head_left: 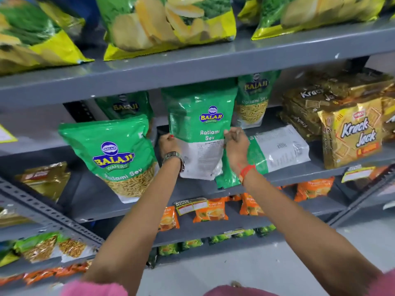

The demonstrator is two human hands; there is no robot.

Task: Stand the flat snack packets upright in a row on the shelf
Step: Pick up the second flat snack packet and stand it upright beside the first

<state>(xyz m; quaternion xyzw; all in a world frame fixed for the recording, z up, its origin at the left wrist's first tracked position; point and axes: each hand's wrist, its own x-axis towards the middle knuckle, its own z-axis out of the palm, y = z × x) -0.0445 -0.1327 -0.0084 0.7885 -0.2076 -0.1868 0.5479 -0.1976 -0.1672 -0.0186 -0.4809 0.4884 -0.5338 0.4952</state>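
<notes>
Both hands hold one green and white Balaji Ratlami Sev packet [199, 129] upright over the grey middle shelf [299, 170], its back side facing me. My left hand [168, 144] grips its left edge and my right hand [236, 142] grips its right edge. To the left another Sev packet [115, 154] stands upright, leaning a little. A further Sev packet [277, 148] lies flat on the shelf to the right, behind my right wrist. Two more stand at the back [253, 99] [128, 106].
Gold Krack Jack packs [352, 137] are stacked at the right end of the same shelf. Large green and yellow chip bags [168, 24] fill the shelf above. Orange packets [210, 210] sit on the shelf below. A perforated grey upright [42, 212] crosses the lower left.
</notes>
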